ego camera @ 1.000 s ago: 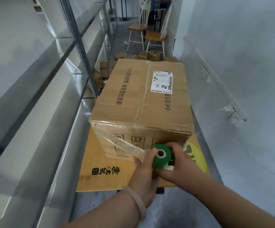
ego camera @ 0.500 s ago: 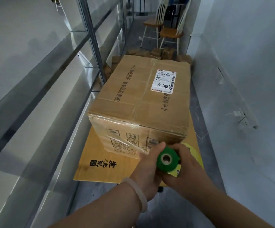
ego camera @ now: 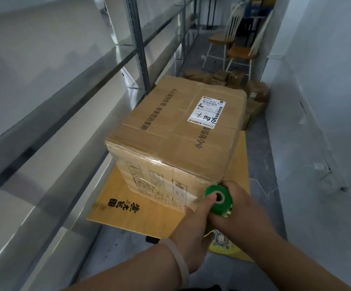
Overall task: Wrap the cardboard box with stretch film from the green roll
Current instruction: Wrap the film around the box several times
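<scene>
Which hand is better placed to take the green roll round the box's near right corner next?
Right, probably. The right hand grips the green roll on its outer side, at the near right corner of the cardboard box. The left hand reaches across, thumb on the roll's end.

A cardboard box [ego camera: 176, 139] sits on a flattened yellow carton sheet [ego camera: 141, 206] on the floor, with a white shipping label [ego camera: 207, 112] on its top. At the box's near right corner both hands hold the green roll [ego camera: 213, 207]. The left hand [ego camera: 193, 229], a pale band [ego camera: 178, 261] on its wrist, grips from below with the thumb laid against the roll's end beside the core. The right hand [ego camera: 239, 208] curls round it from the right. Clear stretch film [ego camera: 166, 185] runs from the roll leftward across the box's near face. Left of the box stands a metal shelving rack [ego camera: 136, 45]. Beyond the box lie small wrapped parcels [ego camera: 233, 78], then two wooden chairs [ego camera: 241, 51].
</scene>
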The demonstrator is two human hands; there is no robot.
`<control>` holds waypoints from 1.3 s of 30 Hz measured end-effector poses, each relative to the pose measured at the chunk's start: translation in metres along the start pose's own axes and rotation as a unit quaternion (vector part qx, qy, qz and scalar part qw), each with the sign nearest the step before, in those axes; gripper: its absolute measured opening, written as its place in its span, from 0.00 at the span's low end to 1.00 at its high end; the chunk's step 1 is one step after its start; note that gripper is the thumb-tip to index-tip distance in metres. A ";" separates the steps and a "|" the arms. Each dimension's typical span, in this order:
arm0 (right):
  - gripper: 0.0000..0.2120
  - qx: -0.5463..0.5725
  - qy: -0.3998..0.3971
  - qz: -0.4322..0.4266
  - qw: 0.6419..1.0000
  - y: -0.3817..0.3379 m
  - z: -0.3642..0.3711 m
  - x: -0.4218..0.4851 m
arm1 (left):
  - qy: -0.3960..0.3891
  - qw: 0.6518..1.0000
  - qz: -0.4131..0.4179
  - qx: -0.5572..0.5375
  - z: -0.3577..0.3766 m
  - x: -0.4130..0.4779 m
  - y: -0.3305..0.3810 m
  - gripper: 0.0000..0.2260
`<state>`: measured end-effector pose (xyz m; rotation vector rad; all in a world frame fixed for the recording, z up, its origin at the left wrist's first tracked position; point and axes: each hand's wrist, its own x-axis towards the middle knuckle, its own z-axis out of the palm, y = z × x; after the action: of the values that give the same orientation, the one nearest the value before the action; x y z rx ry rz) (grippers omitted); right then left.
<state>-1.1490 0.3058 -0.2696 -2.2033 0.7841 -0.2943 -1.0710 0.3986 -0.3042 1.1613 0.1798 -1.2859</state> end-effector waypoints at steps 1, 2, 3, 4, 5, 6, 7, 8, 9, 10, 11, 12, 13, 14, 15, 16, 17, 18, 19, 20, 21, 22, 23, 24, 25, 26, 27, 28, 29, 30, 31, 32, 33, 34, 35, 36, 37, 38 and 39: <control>0.20 -0.011 -0.011 -0.022 1.000 0.005 -0.004 0.001 | 0.017 1.000 0.002 -0.004 0.005 -0.002 -0.002 0.32; 0.20 -0.016 -0.028 -0.038 0.999 0.010 -0.008 0.003 | 0.031 0.999 -0.001 -0.005 0.009 -0.004 -0.004 0.24; 0.20 -0.012 -0.051 -0.048 0.997 0.015 -0.011 0.004 | 0.047 0.999 -0.005 -0.007 0.013 -0.006 -0.005 0.21; 0.20 0.001 -0.074 -0.048 0.996 0.020 -0.014 0.005 | 0.062 0.998 -0.007 -0.007 0.016 -0.007 -0.007 0.20; 0.22 0.020 -0.092 -0.045 0.995 0.024 -0.016 0.007 | 0.073 0.997 -0.005 -0.005 0.020 -0.010 -0.007 0.20; 0.23 0.035 -0.106 -0.043 0.993 0.029 -0.019 0.009 | 0.083 0.997 -0.001 -0.002 0.024 -0.011 -0.007 0.20; 0.25 0.043 -0.122 -0.047 0.990 0.033 -0.022 0.012 | 0.092 0.996 0.003 -0.001 0.028 -0.012 -0.008 0.21; 0.27 0.045 -0.137 -0.060 0.988 0.037 -0.025 0.015 | 0.099 0.995 0.009 0.002 0.031 -0.012 -0.008 0.23; 0.29 0.042 -0.152 -0.082 0.984 0.041 -0.028 0.019 | 0.099 0.995 0.016 0.005 0.034 -0.011 -0.009 0.27; 0.32 0.037 -0.165 -0.107 0.980 0.045 -0.032 0.022 | 0.100 0.995 0.022 0.010 0.039 -0.010 -0.010 0.30; 0.33 0.032 -0.173 -0.131 0.976 0.048 -0.035 0.026 | 0.105 0.994 0.029 0.011 0.043 -0.008 -0.010 0.34; 0.32 0.028 -0.174 -0.150 0.973 0.052 -0.038 0.029 | 0.116 0.993 0.037 0.007 0.047 -0.006 -0.011 0.36; 0.31 0.025 -0.166 -0.165 0.972 0.055 -0.040 0.032 | 0.129 0.991 0.044 -0.001 0.052 -0.002 -0.011 0.39; 0.29 0.026 -0.154 -0.174 0.972 0.059 -0.043 0.035 | 0.138 0.989 0.056 -0.011 0.058 0.000 -0.012 0.40; 0.28 0.029 -0.141 -0.175 0.974 0.062 -0.045 0.038 | 0.146 0.987 0.069 -0.020 0.064 0.005 -0.013 0.41; 0.28 0.031 -0.132 -0.171 0.976 0.065 -0.047 0.041 | 0.149 0.985 0.084 -0.033 0.070 0.010 -0.015 0.43; 0.28 0.033 -0.129 -0.164 0.977 0.068 -0.049 0.045 | 0.153 0.982 0.096 -0.049 0.077 0.014 -0.018 0.45; 0.28 0.035 -0.132 -0.155 0.978 0.072 -0.050 0.048 | 0.153 0.980 0.108 -0.072 0.083 0.017 -0.022 0.47; 0.27 0.038 -0.139 -0.145 0.979 0.075 -0.052 0.051 | 0.151 0.977 0.119 -0.094 0.088 0.021 -0.027 0.46; 0.27 0.039 -0.149 -0.136 0.979 0.078 -0.052 0.053 | 0.152 0.974 0.130 -0.109 0.093 0.025 -0.033 0.44; 0.27 0.041 -0.159 -0.129 0.978 0.080 -0.052 0.055 | 0.158 0.971 0.137 -0.117 0.095 0.030 -0.038 0.42; 0.27 0.047 -0.170 -0.123 0.977 0.084 -0.050 0.056 | 0.167 0.968 0.142 -0.122 0.097 0.034 -0.042 0.40; 0.26 0.058 -0.183 -0.119 0.974 0.087 -0.048 0.058 | 0.174 0.966 0.146 -0.125 0.098 0.038 -0.044 0.39; 0.27 0.071 -0.196 -0.118 0.971 0.091 -0.047 0.061 | 0.180 0.964 0.150 -0.123 0.099 0.042 -0.045 0.37; 0.29 0.084 -0.210 -0.121 0.967 0.095 -0.046 0.063 | 0.181 0.965 0.151 -0.119 0.098 0.046 -0.046 0.36; 0.31 0.091 -0.222 -0.124 0.963 0.100 -0.046 0.066 | 0.179 0.966 0.146 -0.114 0.097 0.049 -0.048 0.37; 0.31 0.093 -0.233 -0.129 0.959 0.104 -0.047 0.068 | 0.173 0.969 0.135 -0.111 0.096 0.051 -0.050 0.38; 0.32 0.092 -0.244 -0.131 0.957 0.110 -0.048 0.070 | 0.164 0.973 0.123 -0.105 0.096 0.054 -0.052 0.37; 0.32 0.083 -0.256 -0.131 0.954 0.115 -0.049 0.070 | 0.154 0.976 0.115 -0.097 0.095 0.058 -0.056 0.36; 0.31 0.069 -0.269 -0.127 0.952 0.121 -0.048 0.070 | 0.149 0.979 0.111 -0.088 0.094 0.060 -0.059 0.35; 0.31 0.054 -0.280 -0.123 0.951 0.125 -0.047 0.070 | 0.154 0.979 0.109 -0.076 0.093 0.062 -0.062 0.35; 0.30 0.046 -0.285 -0.118 0.950 0.128 -0.046 0.070 | 0.163 0.978 0.114 -0.065 0.091 0.064 -0.064 0.36; 0.30 0.042 -0.283 -0.117 0.951 0.130 -0.044 0.071 | 0.168 0.977 0.113 -0.060 0.089 0.067 -0.066 0.37; 0.29 0.033 -0.279 -0.121 0.952 0.131 -0.043 0.072 | 0.168 0.978 0.104 -0.061 0.088 0.068 -0.067 0.38; 0.29 0.013 -0.278 -0.131 0.951 0.131 -0.043 0.074 | 0.166 0.980 0.087 -0.063 0.088 0.068 -0.068 0.38; 0.30 -0.012 -0.285 -0.146 0.947 0.129 -0.043 0.075 | 0.164 0.982 0.066 -0.063 0.089 0.068 -0.071 0.38; 0.31 -0.038 -0.298 -0.163 0.940 0.128 -0.045 0.078 | 0.164 0.983 0.049 -0.063 0.092 0.069 -0.073 0.36; 0.32 -0.066 -0.313 -0.175 0.931 0.128 -0.046 0.081 | 0.168 0.983 0.037 -0.070 0.095 0.070 -0.075 0.35; 0.32 -0.089 -0.326 -0.182 0.923 0.128 -0.047 0.087 | 0.171 0.981 0.032 -0.083 0.099 0.072 -0.074 0.35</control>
<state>-1.1577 0.1578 -0.3343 -2.3908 0.0315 0.3427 -1.1531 0.2896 -0.3486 1.2268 0.4901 -0.9862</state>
